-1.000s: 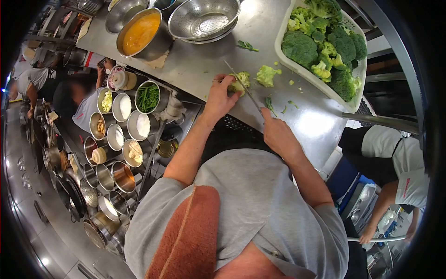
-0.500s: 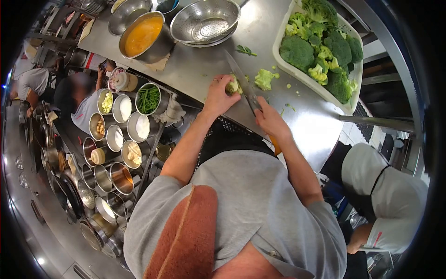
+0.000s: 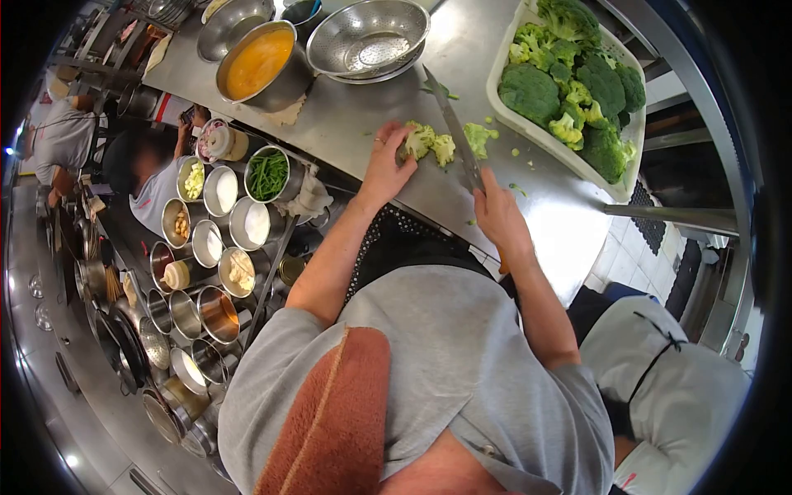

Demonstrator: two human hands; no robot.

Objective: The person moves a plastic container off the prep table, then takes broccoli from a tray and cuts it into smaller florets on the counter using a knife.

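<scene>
My right hand is closed round the handle of a long kitchen knife. Its blade slants up and left over the steel worktop, just right of the broccoli I hold. My left hand has thumb and fingers around a broccoli piece, whose light green florets face right. A small broccoli floret sits between that piece and the blade. Beyond the knife lies another broccoli piece, partly behind the blade, with small green crumbs about it.
A white tub heaped with broccoli stands at the right. Behind my hands are a perforated colander and a pot of orange liquid. Left are several steel containers, one with cut green vegetables. Co-workers stand left and right.
The knife and my right hand have shifted right, away from my left hand. Florets now show at my left fingers, with a small one beside them. The right-hand co-worker has moved.
</scene>
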